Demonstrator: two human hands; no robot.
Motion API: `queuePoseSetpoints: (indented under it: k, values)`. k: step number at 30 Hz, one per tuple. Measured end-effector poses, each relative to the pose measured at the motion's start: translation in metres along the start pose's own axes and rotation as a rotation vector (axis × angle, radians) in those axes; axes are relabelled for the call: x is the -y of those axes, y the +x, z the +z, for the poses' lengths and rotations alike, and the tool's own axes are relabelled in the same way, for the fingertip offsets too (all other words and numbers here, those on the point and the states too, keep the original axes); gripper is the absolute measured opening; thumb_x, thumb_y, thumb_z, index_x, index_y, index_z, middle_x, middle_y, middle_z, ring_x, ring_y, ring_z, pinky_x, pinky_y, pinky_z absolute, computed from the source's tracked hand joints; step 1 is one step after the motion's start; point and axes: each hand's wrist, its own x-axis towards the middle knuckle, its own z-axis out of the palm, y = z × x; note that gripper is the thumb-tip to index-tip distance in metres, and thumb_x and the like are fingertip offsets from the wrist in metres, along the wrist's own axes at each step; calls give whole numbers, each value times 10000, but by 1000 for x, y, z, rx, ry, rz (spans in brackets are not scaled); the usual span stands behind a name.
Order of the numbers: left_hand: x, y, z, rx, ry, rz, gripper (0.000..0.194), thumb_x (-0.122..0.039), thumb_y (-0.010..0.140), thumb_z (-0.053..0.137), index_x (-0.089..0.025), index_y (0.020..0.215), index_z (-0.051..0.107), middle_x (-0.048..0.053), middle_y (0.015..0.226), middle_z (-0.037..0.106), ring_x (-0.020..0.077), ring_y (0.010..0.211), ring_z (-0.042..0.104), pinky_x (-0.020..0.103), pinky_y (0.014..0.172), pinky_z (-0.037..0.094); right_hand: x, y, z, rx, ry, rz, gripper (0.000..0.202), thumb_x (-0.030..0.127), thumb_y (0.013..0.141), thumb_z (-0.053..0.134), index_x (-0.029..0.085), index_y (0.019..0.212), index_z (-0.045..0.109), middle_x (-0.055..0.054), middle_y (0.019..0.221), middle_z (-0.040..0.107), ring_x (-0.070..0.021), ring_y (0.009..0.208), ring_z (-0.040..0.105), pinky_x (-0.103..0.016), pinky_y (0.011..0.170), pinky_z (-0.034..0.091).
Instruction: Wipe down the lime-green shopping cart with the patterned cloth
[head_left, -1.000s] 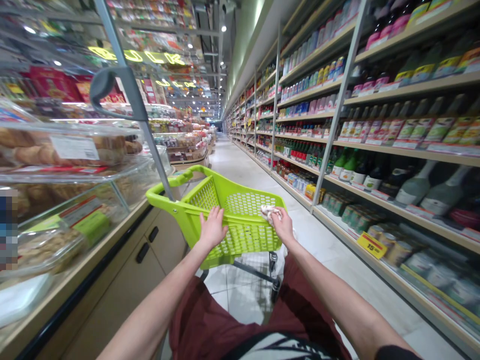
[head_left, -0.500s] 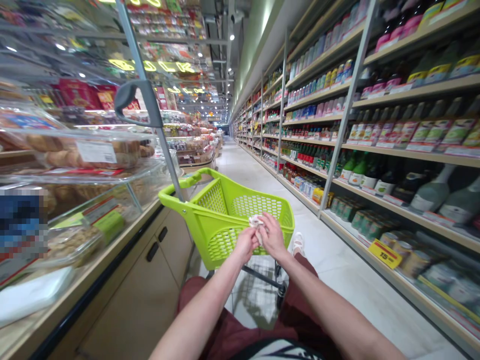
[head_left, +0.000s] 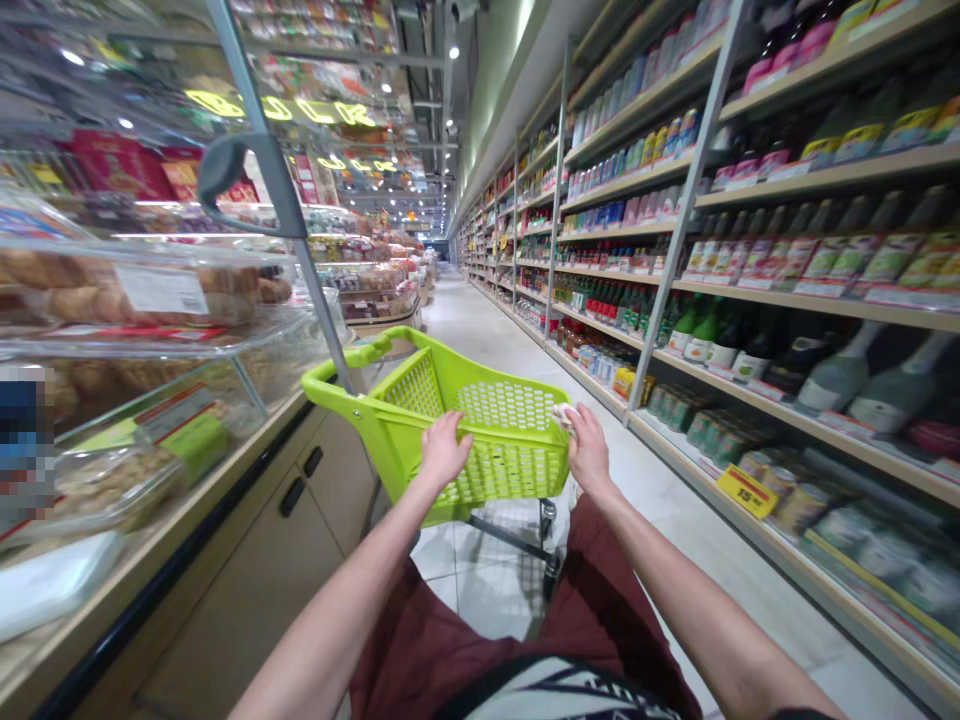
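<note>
A lime green plastic shopping cart (head_left: 405,400) stands in a supermarket aisle right in front of me. My left hand (head_left: 442,450) grips the near rim of its basket at the left. My right hand (head_left: 587,452) rests on the near right corner of the rim and holds a crumpled white cloth (head_left: 564,413) against it. The basket looks empty inside. My dark red trousers fill the lower middle of the view.
A glass bakery counter (head_left: 150,400) with packed pastries and wooden cabinet doors runs along the left. Long shelves of bottles (head_left: 750,340) and cans (head_left: 720,430) line the right. A grey pole (head_left: 285,230) with a handle rises beside the cart. The tiled aisle (head_left: 480,330) stretches ahead.
Half a second ago both hands met over the cloth at the middle of the rim. Now they have parted to the rim's left and right; the cloth stays in my right hand.
</note>
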Motion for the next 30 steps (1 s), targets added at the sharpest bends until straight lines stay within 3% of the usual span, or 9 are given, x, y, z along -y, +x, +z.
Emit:
queuePoseSetpoints:
  k: [2, 4, 8, 11, 16, 20, 24, 27, 30]
  values:
    - [19, 8, -10, -51, 360, 71, 516, -229, 739, 479, -166, 1246, 405, 86, 1376, 293, 259, 1283, 199, 522, 1035, 111, -14, -4, 4, 3, -88, 33, 474, 31, 690, 355, 134, 1118, 533, -123, 1252, 443, -240, 1205, 336, -468, 982, 296]
    - [35, 11, -13, 8, 569, 80, 565, -216, 721, 471, -162, 1273, 370, 86, 1388, 266, 265, 1300, 135, 571, 1019, 63, -10, -11, 18, 59, -81, -28, 469, 19, 690, 347, 135, 1098, 545, -120, 1212, 483, -228, 1173, 379, -452, 973, 316]
    - [50, 10, -10, 86, 708, 86, 621, -246, 712, 445, -136, 1309, 313, 87, 1393, 250, 263, 1308, 88, 595, 1000, 98, 33, -19, 52, 124, 13, -234, 456, 31, 735, 338, 157, 1130, 527, -88, 1226, 480, -194, 1185, 365, -406, 997, 304]
    - [50, 7, -11, 113, 733, 118, 638, -286, 717, 437, -137, 1320, 290, 76, 1401, 231, 266, 1307, 84, 609, 992, 89, 46, -19, 56, 173, -5, -288, 484, 23, 747, 332, 182, 1173, 499, -75, 1270, 443, -199, 1228, 306, -415, 991, 300]
    - [47, 6, -14, 124, 720, 127, 652, -301, 707, 440, -146, 1322, 289, 70, 1406, 217, 274, 1307, 81, 612, 993, 66, -17, -31, 28, 130, -149, -198, 576, -14, 715, 315, 215, 1225, 450, -66, 1298, 415, -219, 1257, 256, -451, 971, 304]
    - [41, 3, -8, 97, 671, 114, 674, -326, 694, 451, -142, 1322, 289, 78, 1411, 200, 270, 1309, 70, 588, 1007, 51, -58, -36, 19, 1, -182, -27, 526, 17, 725, 306, 169, 1198, 479, -107, 1280, 419, -218, 1210, 340, -425, 954, 344]
    - [31, -1, 2, 79, 644, 117, 693, -350, 686, 459, -130, 1321, 290, 82, 1412, 199, 270, 1310, 51, 563, 1021, 43, -19, -27, 48, -13, -53, -63, 524, 28, 715, 308, 159, 1190, 487, -115, 1268, 427, -208, 1198, 361, -418, 954, 363]
    - [24, -4, 8, 73, 628, 137, 691, -366, 688, 463, -137, 1318, 295, 77, 1414, 194, 270, 1311, 50, 552, 1027, 38, 31, -20, 73, 89, 78, -278, 535, 20, 728, 301, 163, 1219, 462, -106, 1301, 399, -188, 1235, 314, -414, 991, 328]
    - [23, -5, 5, 71, 612, 199, 682, -385, 695, 469, -149, 1313, 306, 71, 1408, 218, 256, 1310, 78, 539, 1036, 26, 48, -14, 82, 147, 125, -419, 542, 1, 729, 290, 160, 1214, 470, -96, 1311, 394, -173, 1254, 283, -405, 1018, 293]
